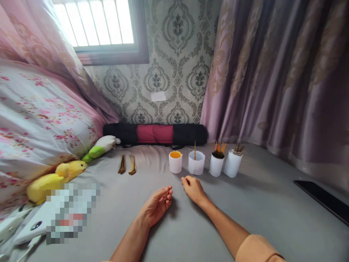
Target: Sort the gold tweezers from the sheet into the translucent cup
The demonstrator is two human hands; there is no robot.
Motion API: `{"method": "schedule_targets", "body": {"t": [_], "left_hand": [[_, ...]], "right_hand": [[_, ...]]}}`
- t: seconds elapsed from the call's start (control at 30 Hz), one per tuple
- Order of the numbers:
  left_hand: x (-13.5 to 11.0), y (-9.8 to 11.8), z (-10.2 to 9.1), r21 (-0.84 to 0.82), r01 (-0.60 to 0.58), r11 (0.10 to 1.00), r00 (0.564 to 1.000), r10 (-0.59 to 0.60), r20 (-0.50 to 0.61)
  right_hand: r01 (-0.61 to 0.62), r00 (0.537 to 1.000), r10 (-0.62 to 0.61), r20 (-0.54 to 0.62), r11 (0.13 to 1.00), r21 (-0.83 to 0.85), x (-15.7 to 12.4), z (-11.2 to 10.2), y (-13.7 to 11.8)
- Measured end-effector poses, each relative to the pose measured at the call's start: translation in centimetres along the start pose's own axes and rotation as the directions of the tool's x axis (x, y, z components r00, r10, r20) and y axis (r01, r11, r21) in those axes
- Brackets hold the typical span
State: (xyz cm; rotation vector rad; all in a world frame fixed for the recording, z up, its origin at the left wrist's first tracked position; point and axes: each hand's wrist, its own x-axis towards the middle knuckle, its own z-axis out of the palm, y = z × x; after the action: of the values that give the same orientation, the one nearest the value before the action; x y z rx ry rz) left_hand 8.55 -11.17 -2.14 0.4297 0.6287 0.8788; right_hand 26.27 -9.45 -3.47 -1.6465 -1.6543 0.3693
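While both forearms enter from the lower edge of the frame, the left hand lies at lower center, its fingers loosely curled, slightly apart, and the palm exposed. The right hand, just right of center, is bent inward with its back uppermost; whether its fingertips meet or enclose anything cannot be told. Just beyond it, right of center, four white-sided containers stand in a row, well apart from the left hand. From left to right: an orange-filled cup; a wide cup with one thin upright stick; a third cup bearing orange-tipped sticks above a dark mass; and a fourth cup, slightly tilted, bearing brownish sticks. Their outer walls are plain and matte, with somewhat uneven edges. All rest on a gray sheet. Left of center lie two gold-brown bundles; behind, a black-and-red roll meets the patterned wallpaper. Plush toys line the left side, a barred window occupies the upper left, and a mauve curtain the upper right.
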Motion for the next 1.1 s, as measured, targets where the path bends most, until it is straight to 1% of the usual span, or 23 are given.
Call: {"method": "schedule_targets", "body": {"t": [0.2,0.33,0.47,0.67,0.8,0.93,1.1], "left_hand": [[0.1,0.2,0.4,0.060,0.019,0.998,0.999,-0.017,-0.035],[0.4,0.8,0.8,0.170,-0.006,0.985,0.994,0.025,-0.111],[0.8,2.0,0.7,0.274,-0.034,0.961,0.978,0.088,-0.188],[1.5,4.1,-0.4,0.366,-0.071,0.928,0.954,0.170,-0.246],[1.8,5.3,-1.1,0.445,-0.091,0.891,0.928,0.238,-0.287],[2.0,6.2,-2.0,0.543,-0.097,0.834,0.894,0.313,-0.321],[2.2,7.7,-3.6,0.669,-0.090,0.738,0.844,0.413,-0.342]], "right_hand": [[0.002,1.000,-0.002,-0.002,0.999,0.046,0.0,0.1,0.3],[0.012,1.000,-0.011,-0.014,0.995,0.097,0.1,0.3,0.6],[0.020,1.000,-0.019,-0.015,0.992,0.124,0.1,0.3,0.7],[0.005,1.000,-0.004,-0.005,0.991,0.130,0.1,0.4,0.9],[0.002,1.000,-0.001,-0.005,0.991,0.137,0.1,0.5,0.9],[0.000,1.000,-0.001,0.007,0.990,0.141,0.0,0.4,0.9],[-0.004,1.000,0.000,0.023,0.990,0.143,0.1,0.4,0.9]]}}
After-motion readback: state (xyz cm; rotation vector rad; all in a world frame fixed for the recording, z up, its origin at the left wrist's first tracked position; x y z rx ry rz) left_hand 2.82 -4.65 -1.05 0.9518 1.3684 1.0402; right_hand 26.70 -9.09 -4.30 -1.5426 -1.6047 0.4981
